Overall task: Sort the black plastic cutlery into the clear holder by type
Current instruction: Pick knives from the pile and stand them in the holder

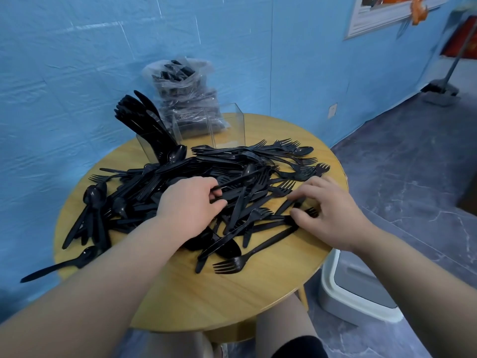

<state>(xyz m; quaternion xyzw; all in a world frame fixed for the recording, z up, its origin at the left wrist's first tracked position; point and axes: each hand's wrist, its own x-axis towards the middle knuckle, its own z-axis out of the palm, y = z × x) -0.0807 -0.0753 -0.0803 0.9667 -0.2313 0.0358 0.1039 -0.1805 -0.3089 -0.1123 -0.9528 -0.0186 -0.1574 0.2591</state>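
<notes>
Head view: a loose pile of black cutlery (206, 192) covers the round wooden desk (206, 301). Behind the pile stands the clear holder (206, 127); its left compartment already holds upright knives (147, 120), while the compartments to the right of it appear unfilled. Behind the holder leans a plastic bag (184, 96) of more cutlery. The left hand (191, 205) rests on the middle of the pile, its fingers (215, 196) curled and pinching a thin black handle. The right hand (327, 213) lies at the pile's right edge, fingers spread and pressing on forks (281, 188). The step in hand appears to be picking one type from the pile; the next move calls for freeing a piece cleanly and carrying it to its matching compartment. No legible writing or brand shows.
</notes>
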